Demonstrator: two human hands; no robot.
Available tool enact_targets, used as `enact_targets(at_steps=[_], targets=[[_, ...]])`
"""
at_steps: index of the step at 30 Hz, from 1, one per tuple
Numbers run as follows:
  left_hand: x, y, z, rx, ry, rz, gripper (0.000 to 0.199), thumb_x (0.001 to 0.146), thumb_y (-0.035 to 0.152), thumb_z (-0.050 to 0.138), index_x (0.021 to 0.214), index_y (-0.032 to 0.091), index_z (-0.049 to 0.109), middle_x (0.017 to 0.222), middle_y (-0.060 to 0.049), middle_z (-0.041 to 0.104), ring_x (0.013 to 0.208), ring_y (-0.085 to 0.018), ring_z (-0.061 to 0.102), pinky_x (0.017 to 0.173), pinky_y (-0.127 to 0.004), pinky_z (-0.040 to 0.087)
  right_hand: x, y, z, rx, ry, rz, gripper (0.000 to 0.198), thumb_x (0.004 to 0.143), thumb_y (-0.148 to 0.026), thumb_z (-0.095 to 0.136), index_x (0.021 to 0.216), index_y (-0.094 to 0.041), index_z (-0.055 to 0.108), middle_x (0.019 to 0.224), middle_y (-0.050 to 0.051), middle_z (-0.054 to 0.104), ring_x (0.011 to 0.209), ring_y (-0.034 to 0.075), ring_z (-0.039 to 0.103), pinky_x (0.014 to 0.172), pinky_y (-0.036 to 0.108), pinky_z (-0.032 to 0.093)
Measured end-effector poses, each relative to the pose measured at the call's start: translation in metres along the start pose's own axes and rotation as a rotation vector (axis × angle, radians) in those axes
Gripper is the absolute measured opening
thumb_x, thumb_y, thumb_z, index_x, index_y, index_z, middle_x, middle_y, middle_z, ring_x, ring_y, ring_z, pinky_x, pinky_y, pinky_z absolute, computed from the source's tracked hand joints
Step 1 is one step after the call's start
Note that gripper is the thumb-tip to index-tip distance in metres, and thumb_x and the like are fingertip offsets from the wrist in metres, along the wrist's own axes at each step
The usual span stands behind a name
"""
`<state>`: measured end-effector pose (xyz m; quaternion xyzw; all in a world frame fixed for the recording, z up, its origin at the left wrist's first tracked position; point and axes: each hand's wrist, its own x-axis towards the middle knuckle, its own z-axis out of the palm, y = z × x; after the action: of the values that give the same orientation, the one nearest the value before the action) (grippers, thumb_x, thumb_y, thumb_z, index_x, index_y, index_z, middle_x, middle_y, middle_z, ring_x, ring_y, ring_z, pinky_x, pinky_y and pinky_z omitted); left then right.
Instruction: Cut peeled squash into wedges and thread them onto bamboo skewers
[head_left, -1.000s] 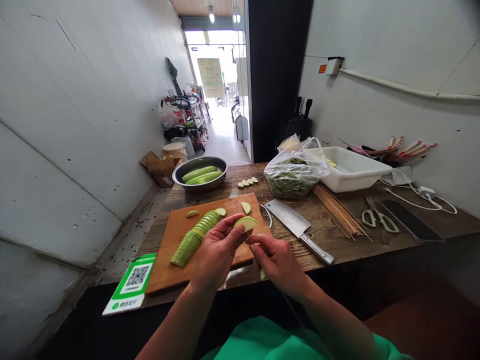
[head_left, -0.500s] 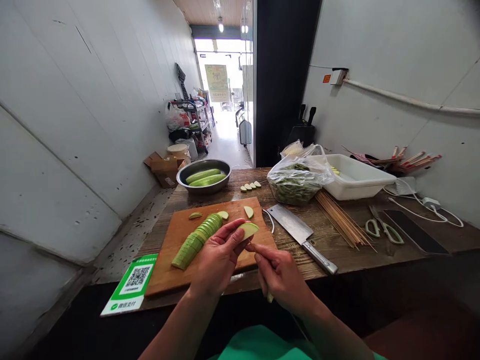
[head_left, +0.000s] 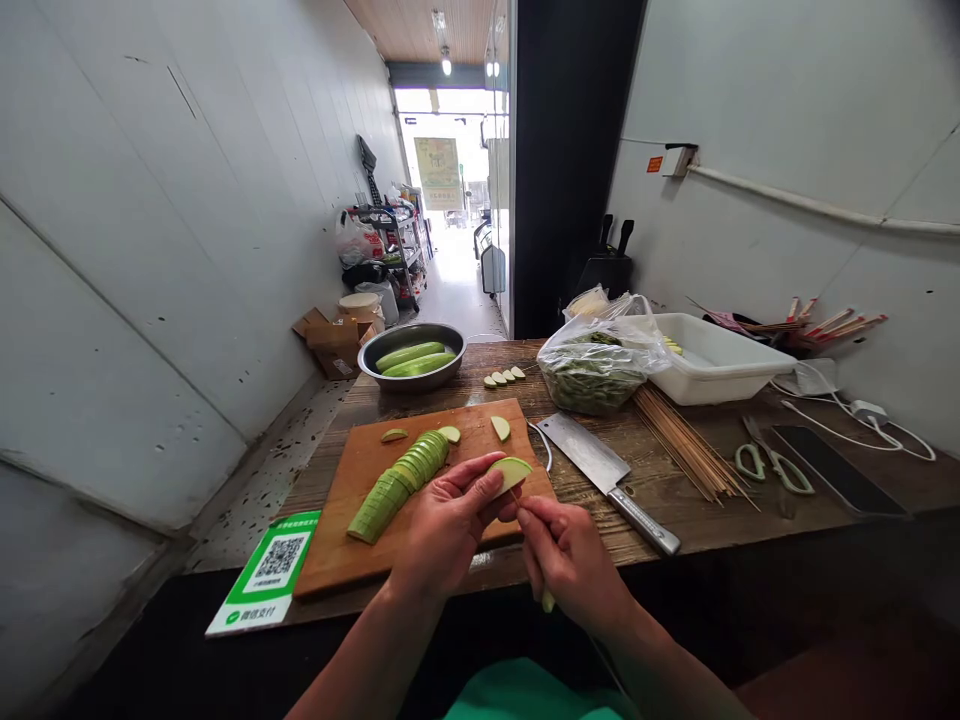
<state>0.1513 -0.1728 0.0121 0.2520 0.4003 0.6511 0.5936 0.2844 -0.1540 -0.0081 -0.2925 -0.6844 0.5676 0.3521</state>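
Between the thumb and fingers of my left hand is a half-round zucchini slice, pale face up with a green rind. My right hand pinches a thin bamboo skewer, its tip against the slice's near edge; I cannot tell how far it has gone in. A bit of pale green zucchini shows beneath the right hand. Both hands are over the near right part of the wooden cutting board. On it lie a row of cut zucchini and a few loose slices.
Right of the board lie a cleaver, bamboo skewers, scissors and a phone. Behind stand a metal bowl of whole zucchini, a bag of green vegetables and a white tub. Several slices lie beyond the board.
Both hands have shifted slightly right and down in view, and the slice shows more of its pale face at the skewer. The whole scene has also shifted a little with the camera.
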Motion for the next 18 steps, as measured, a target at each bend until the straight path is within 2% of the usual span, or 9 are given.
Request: enact_targets(at_steps=[6, 13, 18], targets=[[0.003, 0.000, -0.004, 0.007, -0.054, -0.040, 0.028, 0.068, 0.017, 0.069, 0.093, 0.008, 0.063, 0.087, -0.012, 0.066, 0.072, -0.015, 0.059, 0.061, -0.023, 0.047, 0.003, -0.001, -0.001, -0.007, 0.017, 0.006, 0.026, 0.088, -0.031, 0.040, 0.075, -0.014, 0.054, 0.037, -0.008, 0.039, 0.031, 0.006, 0.036, 0.035, 0.016, 0.025], [0.004, -0.005, -0.006, 0.019, -0.043, -0.059, 0.028, 0.067, 0.019, 0.070, 0.093, 0.008, 0.064, 0.086, -0.011, 0.066, 0.069, -0.013, 0.058, 0.059, -0.021, 0.046, 0.007, 0.006, 0.001, -0.046, 0.043, 0.000, 0.028, 0.088, -0.032, 0.039, 0.072, -0.015, 0.053, 0.037, -0.008, 0.040, 0.033, 0.006, 0.037, 0.038, 0.017, 0.028], [0.005, -0.011, -0.005, 0.038, -0.015, -0.076, 0.028, 0.065, 0.018, 0.072, 0.090, 0.009, 0.064, 0.079, -0.007, 0.066, 0.069, -0.012, 0.059, 0.065, -0.021, 0.047, 0.014, 0.009, -0.001, -0.083, 0.074, 0.006, 0.034, 0.088, -0.035, 0.039, 0.064, -0.015, 0.053, 0.038, -0.006, 0.044, 0.035, 0.007, 0.040, 0.042, 0.018, 0.033]])
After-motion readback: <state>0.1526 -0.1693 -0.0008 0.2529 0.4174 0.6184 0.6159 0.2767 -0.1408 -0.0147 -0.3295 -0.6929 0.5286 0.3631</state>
